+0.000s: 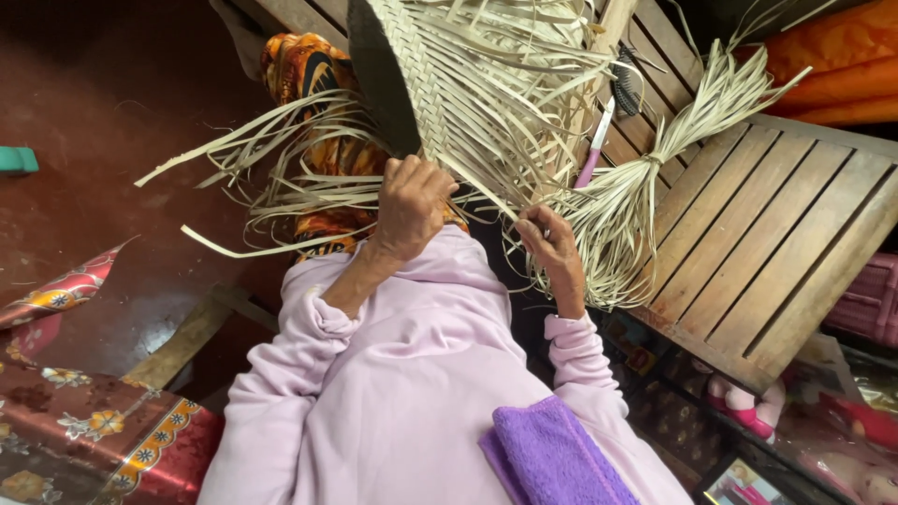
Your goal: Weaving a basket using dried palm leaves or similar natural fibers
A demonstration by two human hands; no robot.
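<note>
A half-woven mat of pale dried leaf strips (440, 75) lies across my lap, with loose strip ends fanning out left and right. My left hand (410, 206) rests closed on the mat's lower woven edge, knuckles up. My right hand (552, 248) pinches one loose strip (486, 192) just right of the woven part. Both arms wear pale lilac sleeves. An orange patterned cloth (309, 70) shows under the mat.
A tied bundle of spare strips (645, 178) lies on a slatted wooden bench (767, 243) at right, beside a pink-handled tool (595, 145). A purple towel (552, 458) sits near my shoulder. Red floral cloth (84, 440) lower left, dark red floor (112, 150) left.
</note>
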